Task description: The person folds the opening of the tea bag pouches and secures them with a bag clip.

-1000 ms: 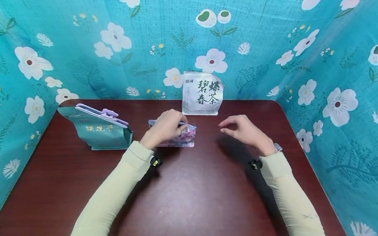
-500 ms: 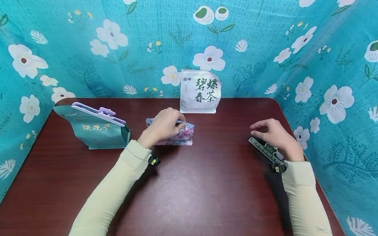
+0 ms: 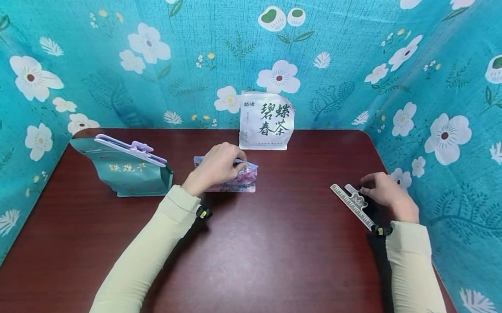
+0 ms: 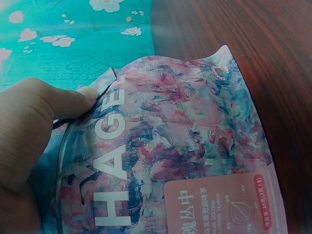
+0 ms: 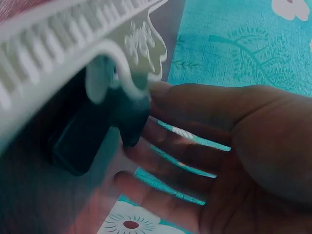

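In the head view my left hand [image 3: 221,166] pinches the top edge of a pink and blue tea bag [image 3: 246,178], its thumb on the printed front. The left wrist view shows that bag [image 4: 180,122] standing with large white letters. My right hand [image 3: 387,194] is at a pale bag clip [image 3: 353,207] near the table's right side, thumb and fingers around its scalloped handle. In the right wrist view the thumb meets the edge of the clip [image 5: 139,46], while the fingers reach behind its dark other half.
A green tea bag [image 3: 127,174] with a purple clip [image 3: 132,149] across its folded top stands at the left. A white tea bag [image 3: 266,122] stands at the back edge of the brown table [image 3: 278,257]. Flowered blue cloth [image 3: 188,48] hangs around the table.
My right hand has moved right from the middle of the table and come down to the clip, which its wrist and hand hid earlier. The left hand stays on the pink and blue bag.
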`<state>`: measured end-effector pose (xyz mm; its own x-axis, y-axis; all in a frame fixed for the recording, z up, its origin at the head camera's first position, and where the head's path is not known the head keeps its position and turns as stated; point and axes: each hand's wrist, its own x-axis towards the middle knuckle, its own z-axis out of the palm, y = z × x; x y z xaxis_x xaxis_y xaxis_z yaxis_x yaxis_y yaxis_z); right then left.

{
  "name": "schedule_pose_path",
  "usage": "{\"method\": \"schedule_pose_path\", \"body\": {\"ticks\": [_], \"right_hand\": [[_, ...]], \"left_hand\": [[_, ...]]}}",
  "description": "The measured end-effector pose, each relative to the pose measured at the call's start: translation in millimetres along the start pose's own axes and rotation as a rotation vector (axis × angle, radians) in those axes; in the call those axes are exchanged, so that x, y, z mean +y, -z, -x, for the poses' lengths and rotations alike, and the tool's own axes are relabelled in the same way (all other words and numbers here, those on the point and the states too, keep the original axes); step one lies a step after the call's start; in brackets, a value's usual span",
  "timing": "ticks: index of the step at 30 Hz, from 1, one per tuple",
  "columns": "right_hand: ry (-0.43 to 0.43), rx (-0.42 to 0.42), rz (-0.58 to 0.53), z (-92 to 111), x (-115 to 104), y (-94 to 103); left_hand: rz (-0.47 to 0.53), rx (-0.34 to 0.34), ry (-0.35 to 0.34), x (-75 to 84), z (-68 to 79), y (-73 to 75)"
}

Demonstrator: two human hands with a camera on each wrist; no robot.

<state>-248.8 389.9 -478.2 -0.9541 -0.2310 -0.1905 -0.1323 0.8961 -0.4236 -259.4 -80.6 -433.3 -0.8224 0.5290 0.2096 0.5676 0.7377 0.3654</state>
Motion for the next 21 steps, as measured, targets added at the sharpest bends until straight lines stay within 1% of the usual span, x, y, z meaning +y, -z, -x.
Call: {"method": "schedule_pose_path", "body": {"ticks": [4,7,11,15,21], "right_hand": [[-0.007,-0.016,0.005,1.9,5.7,-1.4],[-0.039,-0.029,-0.003,2.9,8.9,-3.8],[-0.061,-0.023,-0.005,3.2,12.6,-6.6],[-0.076,-0.021,-0.025,2.6,11.9,-5.2],[-0.131,-0.038,-0.074,3.2,10.7,-1.5]], "left_hand": [[0.0,0.005,-0.005,-0.5,0.8,0.2],[-0.001,0.007,-0.008,-1.0,1.0,-0.3],[0.001,0.009,-0.006,-1.2,0.9,-1.3],[0.003,0.01,-0.002,-2.0,1.4,-1.0],[0.008,0.016,-0.009,-2.9,1.2,-1.6]]}}
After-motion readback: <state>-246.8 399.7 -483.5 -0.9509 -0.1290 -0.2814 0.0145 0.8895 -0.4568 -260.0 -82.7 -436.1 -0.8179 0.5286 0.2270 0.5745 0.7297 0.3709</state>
